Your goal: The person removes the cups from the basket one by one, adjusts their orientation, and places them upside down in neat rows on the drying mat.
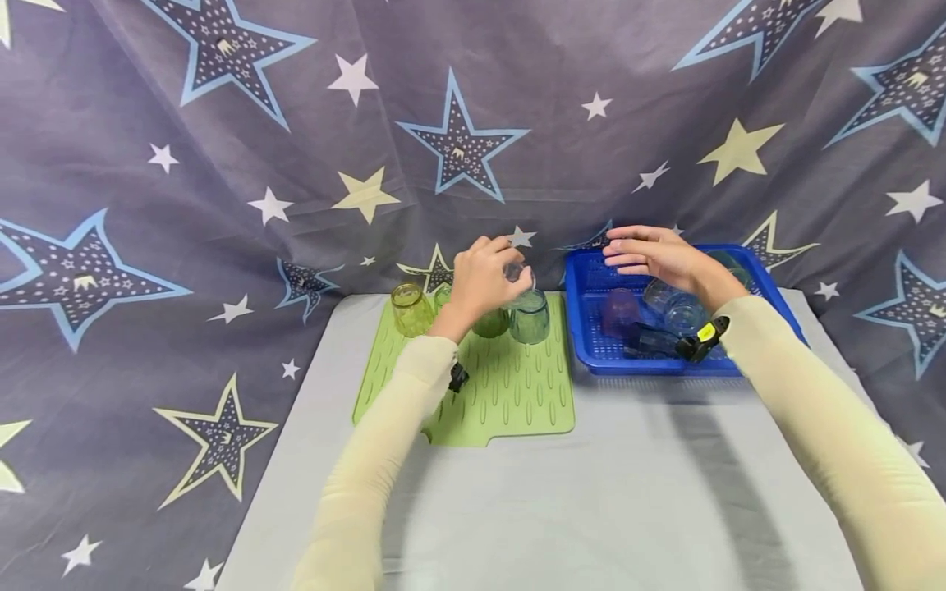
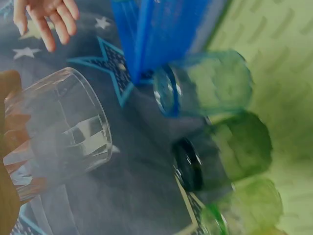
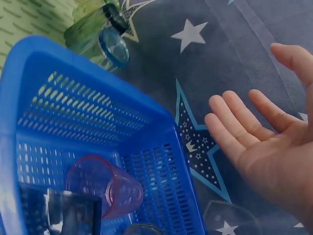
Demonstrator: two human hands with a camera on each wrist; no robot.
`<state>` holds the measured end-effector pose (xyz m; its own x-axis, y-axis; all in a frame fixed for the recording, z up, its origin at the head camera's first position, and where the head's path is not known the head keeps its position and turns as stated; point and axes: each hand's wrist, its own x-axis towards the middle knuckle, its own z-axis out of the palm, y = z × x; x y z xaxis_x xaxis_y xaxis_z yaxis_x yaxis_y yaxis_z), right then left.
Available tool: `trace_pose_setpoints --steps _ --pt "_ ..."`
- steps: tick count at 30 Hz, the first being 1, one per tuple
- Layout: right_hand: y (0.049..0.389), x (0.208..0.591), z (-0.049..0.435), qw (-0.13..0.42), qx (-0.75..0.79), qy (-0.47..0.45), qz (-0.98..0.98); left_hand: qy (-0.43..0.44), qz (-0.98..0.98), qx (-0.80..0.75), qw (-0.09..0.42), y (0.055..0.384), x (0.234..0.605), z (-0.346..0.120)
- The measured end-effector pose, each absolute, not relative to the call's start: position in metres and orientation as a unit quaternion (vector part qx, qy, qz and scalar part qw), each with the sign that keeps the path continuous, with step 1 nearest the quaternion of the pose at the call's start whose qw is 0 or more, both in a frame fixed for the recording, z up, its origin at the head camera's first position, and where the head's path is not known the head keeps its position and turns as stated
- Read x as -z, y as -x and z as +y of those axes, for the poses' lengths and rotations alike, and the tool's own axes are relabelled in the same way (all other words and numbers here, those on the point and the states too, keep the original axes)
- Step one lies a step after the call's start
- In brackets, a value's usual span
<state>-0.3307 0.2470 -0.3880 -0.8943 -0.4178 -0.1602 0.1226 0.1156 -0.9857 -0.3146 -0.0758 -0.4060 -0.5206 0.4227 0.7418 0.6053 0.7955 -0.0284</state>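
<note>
In the head view my left hand [image 1: 480, 277] is raised over the back of a green drying mat [image 1: 510, 402]. It grips a clear faceted glass [image 2: 68, 129], whose wide rim shows in the left wrist view. Below and beside this hand, a row of glasses stands on the mat: a yellow glass [image 1: 412, 310], a light green glass [image 1: 442, 295], a dark green glass [image 1: 491, 323] and a pale blue glass [image 1: 530, 320]. My right hand [image 1: 654, 253] hovers above the back of a blue basket [image 1: 628, 368], fingers extended, palm bare in the right wrist view.
Inside the basket lie a pink glass [image 3: 105, 188], a dark glass [image 3: 63, 213] and several clear ones. The basket stands on the white table [image 1: 591, 492], just right of the mat. A grey star-patterned cloth [image 1: 310, 230] hangs close behind both.
</note>
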Motion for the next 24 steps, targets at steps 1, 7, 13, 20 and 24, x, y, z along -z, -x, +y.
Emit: trace_pose_setpoints --steps 1,7,13,20,24 --pt "0.332 0.388 0.248 0.204 0.647 0.101 0.728 0.293 -0.868 0.111 0.386 0.315 0.408 -0.081" --pt "0.335 0.391 0.246 0.192 0.581 0.086 0.786 0.273 -0.885 0.094 0.364 0.313 0.419 -0.112" --pt "0.336 0.389 0.239 0.166 0.495 0.069 0.850 0.256 -0.896 0.081 0.355 0.310 0.435 -0.141" --pt "0.343 0.392 0.240 0.155 0.434 0.041 0.886 0.226 -0.929 0.037 0.292 0.305 0.456 -0.166" --pt "0.344 0.396 0.239 0.162 0.398 0.031 0.903 0.193 -0.954 0.028 0.227 0.301 0.469 -0.179"
